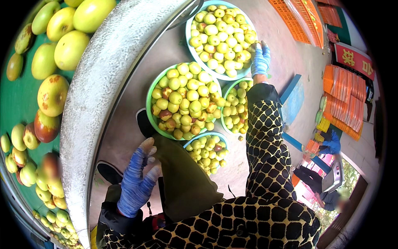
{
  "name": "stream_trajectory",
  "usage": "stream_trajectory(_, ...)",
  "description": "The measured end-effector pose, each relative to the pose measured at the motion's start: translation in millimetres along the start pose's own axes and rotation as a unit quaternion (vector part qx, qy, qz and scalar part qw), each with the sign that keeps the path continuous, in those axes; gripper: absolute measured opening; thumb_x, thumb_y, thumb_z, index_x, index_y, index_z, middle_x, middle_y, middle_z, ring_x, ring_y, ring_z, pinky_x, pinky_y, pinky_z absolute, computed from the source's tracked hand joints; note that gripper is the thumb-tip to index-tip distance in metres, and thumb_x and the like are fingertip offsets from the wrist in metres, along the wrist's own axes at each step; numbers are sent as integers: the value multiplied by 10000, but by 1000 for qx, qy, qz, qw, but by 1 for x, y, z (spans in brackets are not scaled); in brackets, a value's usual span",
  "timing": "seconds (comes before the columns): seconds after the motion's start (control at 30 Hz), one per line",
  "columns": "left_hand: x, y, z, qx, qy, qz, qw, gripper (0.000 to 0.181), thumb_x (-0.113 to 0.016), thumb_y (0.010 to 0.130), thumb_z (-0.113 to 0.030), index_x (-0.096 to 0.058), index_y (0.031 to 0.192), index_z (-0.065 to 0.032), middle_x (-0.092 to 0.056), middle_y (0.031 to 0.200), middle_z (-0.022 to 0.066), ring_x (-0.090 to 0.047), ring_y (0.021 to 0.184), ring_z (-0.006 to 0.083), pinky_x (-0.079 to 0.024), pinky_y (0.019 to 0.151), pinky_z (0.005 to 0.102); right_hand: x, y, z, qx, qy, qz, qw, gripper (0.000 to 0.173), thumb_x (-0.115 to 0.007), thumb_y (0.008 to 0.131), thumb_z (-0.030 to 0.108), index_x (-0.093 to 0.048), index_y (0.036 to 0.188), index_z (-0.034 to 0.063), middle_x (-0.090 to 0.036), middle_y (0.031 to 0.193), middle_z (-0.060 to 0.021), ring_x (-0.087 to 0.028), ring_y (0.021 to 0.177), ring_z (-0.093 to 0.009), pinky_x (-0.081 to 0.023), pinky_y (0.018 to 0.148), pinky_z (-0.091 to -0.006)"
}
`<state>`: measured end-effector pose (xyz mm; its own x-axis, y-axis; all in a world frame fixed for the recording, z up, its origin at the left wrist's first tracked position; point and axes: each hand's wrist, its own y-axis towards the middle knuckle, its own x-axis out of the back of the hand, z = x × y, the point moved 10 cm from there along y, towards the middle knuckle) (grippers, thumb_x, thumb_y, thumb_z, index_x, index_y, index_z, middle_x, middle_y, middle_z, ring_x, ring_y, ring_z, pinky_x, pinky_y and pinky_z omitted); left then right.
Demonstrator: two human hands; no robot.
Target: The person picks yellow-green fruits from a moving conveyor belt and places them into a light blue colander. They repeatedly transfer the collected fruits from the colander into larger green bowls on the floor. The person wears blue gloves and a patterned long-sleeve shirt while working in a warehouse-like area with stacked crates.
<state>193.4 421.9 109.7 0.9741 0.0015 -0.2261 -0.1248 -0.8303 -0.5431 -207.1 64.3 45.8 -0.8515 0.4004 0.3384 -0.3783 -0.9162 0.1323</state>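
My right hand [261,60], in a blue knitted glove with pale fingertips, reaches to the rim of a light-blue basin [190,46] heaped with green-yellow jujubes [222,35]. Its fingertips meet the outermost fruit, and I cannot tell whether one is held. My left hand [138,180], in a similar glove, hovers over my lap beside the metal edge of a sorting belt, fingers apart and holding nothing. Before me stands a green basin [150,107] piled with jujubes, some blotched red-brown. Two smaller basins of jujubes, one green-rimmed [224,124] and one blue-rimmed [228,144], are close by.
Along the left runs a green belt [18,102] with scattered jujubes behind a pale metal rail [84,102]. A blue stool-like object [293,101] stands right of my arm. Orange crates [343,96] are stacked farther right. Two people [331,143] are in the background, near a doorway.
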Motion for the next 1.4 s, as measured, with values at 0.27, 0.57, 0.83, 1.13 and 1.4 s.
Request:
stream_trajectory(0.27,3,-4,7,17,-41,-7,999,528,-566,926,-72,-369,1413,-25,-439,1365,114,-447,1215,172,-389,1022,308,-13,-15,8,33,19,-44,998,371,-584,934,175,-517,1264,20,-584,1166,-96,-538,1036,-169,-435,935,-289)
stream_trajectory(0.57,5,-4,1,18,-51,0,999,513,-568,917,-28,-385,1396,-15,-465,1312,103,-464,1171,155,-408,1005,306,-12,0,61,183,-80,-74,977,344,-621,898,191,-582,1204,39,-639,1086,-92,-592,996,-203,-462,911,-331)
stream_trajectory(0.83,7,-25,-28,-128,121,-15,984,521,-651,872,-67,-436,1344,-10,-528,1281,121,-549,1131,213,-445,955,304,-122,-17,121,287,-562,128,765,358,-511,880,329,-625,1134,104,-644,1076,-162,-574,1032,-359,-440,912,-457)
stream_trajectory(1.13,36,-106,-70,-107,309,59,943,554,-690,842,-249,-491,1320,-52,-562,1238,184,-550,1139,365,-453,954,407,-166,-140,129,499,-483,249,675,248,-674,726,217,-656,950,112,-627,998,-86,-541,1014,-312,-392,937,-466)
stream_trajectory(1.4,50,-135,-93,-207,283,28,936,526,-700,832,-253,-518,1265,-17,-562,1241,207,-573,1098,380,-481,918,412,-108,-121,210,359,-329,105,867,219,-610,870,164,-651,1066,73,-633,1024,-132,-604,953,-287,-470,872,-379)
